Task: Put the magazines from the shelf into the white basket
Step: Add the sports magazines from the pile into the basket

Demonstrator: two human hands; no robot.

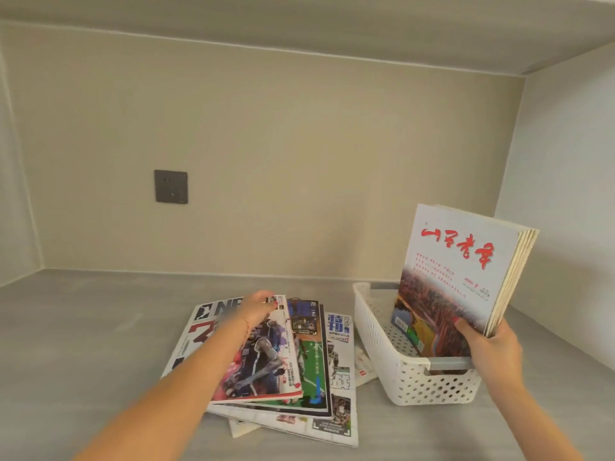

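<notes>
Holding a bundle of thin magazines [466, 277] upright, the right hand [492, 347] clamps their lower right corner, thumb on the front cover, fingers behind. The bundle's lower edge stands inside the white basket [416, 377], leaning toward the right; top cover is pale with red script. Whether the bundle's foot rests on the basket floor cannot be told, since the near wall and grey handle hide it.

Left hand [258, 309] reaches to the far edge of the top magazine [259, 354] of the flat pile [329, 377] on the shelf [83, 344]. Fingers curl over that far edge; it looks like a grip on the top copy, not yet lifted.

Progress, as judged: part done. One bundle is going into the basket and not released. At least four or five copies are left in the fanned pile just left of the basket, plus a small paper [364, 369] poking out between pile and basket wall.

Around: grey wall socket [171, 186] on the back panel, well apart from the work. Right side panel of the niche stands near the basket.

In the way: the upright bundle fills much of the basket; larger glossy copies may not fit flat. Pile's right edge lies just beside the basket wall.
</notes>
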